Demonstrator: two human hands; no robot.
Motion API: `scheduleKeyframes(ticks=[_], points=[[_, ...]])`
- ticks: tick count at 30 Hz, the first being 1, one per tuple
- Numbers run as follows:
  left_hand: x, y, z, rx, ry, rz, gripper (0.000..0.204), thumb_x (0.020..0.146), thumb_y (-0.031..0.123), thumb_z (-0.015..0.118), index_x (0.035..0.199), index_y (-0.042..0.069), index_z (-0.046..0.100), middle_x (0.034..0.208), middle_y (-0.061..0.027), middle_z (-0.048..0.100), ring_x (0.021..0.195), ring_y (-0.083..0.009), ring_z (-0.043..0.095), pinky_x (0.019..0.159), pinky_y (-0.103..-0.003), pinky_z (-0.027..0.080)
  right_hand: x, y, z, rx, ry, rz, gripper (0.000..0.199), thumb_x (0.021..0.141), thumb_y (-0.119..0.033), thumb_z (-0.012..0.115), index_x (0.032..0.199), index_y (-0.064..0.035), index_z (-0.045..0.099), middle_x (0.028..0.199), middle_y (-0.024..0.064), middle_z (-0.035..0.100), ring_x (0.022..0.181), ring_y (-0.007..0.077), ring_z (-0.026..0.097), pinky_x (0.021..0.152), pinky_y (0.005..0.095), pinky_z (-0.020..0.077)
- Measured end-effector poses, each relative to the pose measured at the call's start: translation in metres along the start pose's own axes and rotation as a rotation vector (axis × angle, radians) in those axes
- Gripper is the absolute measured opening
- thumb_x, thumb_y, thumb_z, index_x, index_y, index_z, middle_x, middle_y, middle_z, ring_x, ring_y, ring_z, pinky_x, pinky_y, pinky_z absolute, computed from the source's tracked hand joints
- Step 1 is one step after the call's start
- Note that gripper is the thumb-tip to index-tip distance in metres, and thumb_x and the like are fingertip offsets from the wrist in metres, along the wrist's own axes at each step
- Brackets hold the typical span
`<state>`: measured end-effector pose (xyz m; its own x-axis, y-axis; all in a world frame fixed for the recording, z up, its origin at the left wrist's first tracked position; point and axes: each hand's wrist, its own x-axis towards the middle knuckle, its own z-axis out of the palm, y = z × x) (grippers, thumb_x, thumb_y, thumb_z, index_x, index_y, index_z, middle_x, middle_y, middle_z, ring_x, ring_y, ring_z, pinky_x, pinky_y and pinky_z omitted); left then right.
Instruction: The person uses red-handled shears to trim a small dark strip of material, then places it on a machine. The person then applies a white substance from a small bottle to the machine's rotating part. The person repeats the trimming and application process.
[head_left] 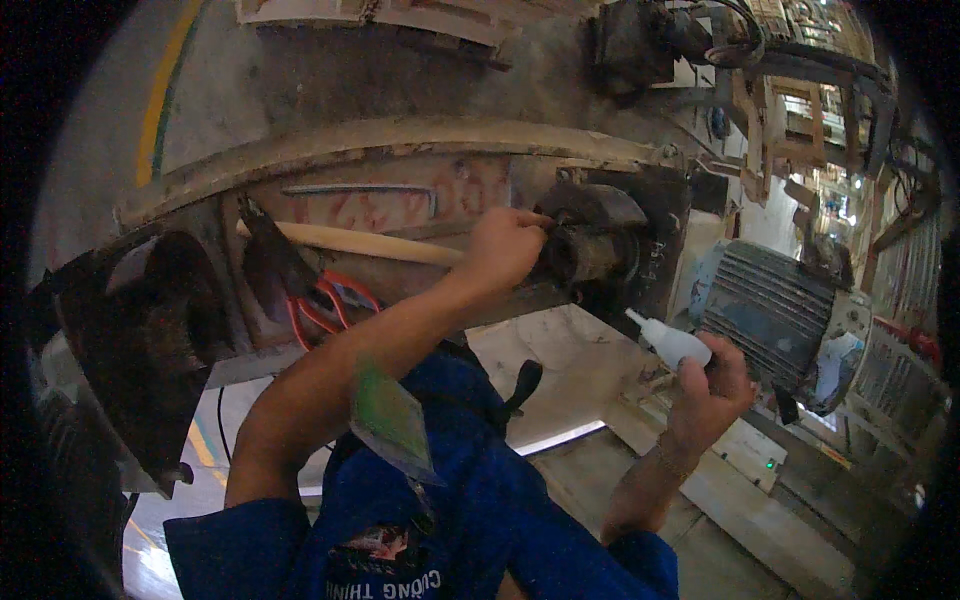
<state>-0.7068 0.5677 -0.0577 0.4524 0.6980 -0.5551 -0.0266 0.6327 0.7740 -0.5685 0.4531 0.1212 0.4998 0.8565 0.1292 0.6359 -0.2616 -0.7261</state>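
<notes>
My left hand [503,247] reaches to a dark, greasy round machine part [592,250], its fingers curled together at the part's left edge. Whatever those fingertips hold, if anything, is too small to make out. In my right hand [712,385] is a small white squeeze bottle [672,340], gripped between thumb and fingers. The bottle's thin nozzle points up and left toward the round part, with a gap between them. Behind my left wrist lies a long wooden handle [365,243]. Red-handled pliers [300,312] rest just left of my left forearm.
An L-shaped metal rod [370,189] lies on the machine's marked inner surface. A ribbed grey electric motor [765,310] stands right of the round part. Dark curved metal housing [140,340] fills the left side. A long metal beam edge [400,135] runs along the far side.
</notes>
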Motion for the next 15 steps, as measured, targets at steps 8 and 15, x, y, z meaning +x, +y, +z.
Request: scheduleKeyframes(ticks=[8,15], points=[[-0.006,0.031,-0.009,0.33,-0.055,0.07,0.03,0.068,0.007,0.046,0.09,-0.004,0.063,0.086,-0.0263,0.06,0.085,-0.0338,0.059,0.079,-0.036,0.045,-0.036,0.037,-0.001,0.2,0.053,0.139,0.032,0.058,-0.001,0.067,0.089,0.0009,0.061,0.088,0.0078,0.058,0.08,0.0172,0.055,0.074,0.0307,0.0443],[0.002,0.027,-0.004,0.83,-0.029,0.522,0.022,0.062,0.004,0.048,0.075,-0.005,0.063,0.081,-0.0279,0.055,0.08,-0.0412,0.053,0.076,-0.046,0.043,-0.044,0.044,0.012,0.338,0.045,0.27,0.032,0.057,-0.004,0.068,0.087,0.0013,0.061,0.088,0.0068,0.058,0.08,0.0158,0.054,0.074,0.0297,0.0435]])
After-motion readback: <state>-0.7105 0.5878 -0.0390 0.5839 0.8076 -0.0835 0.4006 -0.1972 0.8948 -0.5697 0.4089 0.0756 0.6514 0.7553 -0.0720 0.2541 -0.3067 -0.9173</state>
